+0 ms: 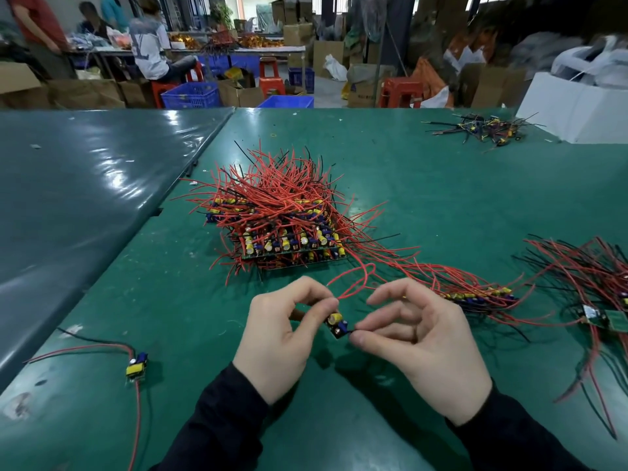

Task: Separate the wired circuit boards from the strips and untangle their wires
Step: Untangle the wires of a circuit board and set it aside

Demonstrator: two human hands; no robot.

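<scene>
A small circuit board (337, 324) with a yellow capacitor and blue parts sits between my two hands above the green table (424, 185). My left hand (282, 338) pinches its upper end, where a red wire (356, 283) loops away. My right hand (424, 341) pinches the lower end with thumb and a finger, the other fingers loosely spread. A stack of board strips under tangled red and black wires (282, 212) lies straight ahead. One strip with wires (475, 294) lies just right of my hands.
A separated board with red and black wires (137, 365) lies at the left front. More boards and wires (598, 300) lie at the right edge, a small pile (486, 129) at the far right beside a white box (577, 107). People work at tables behind.
</scene>
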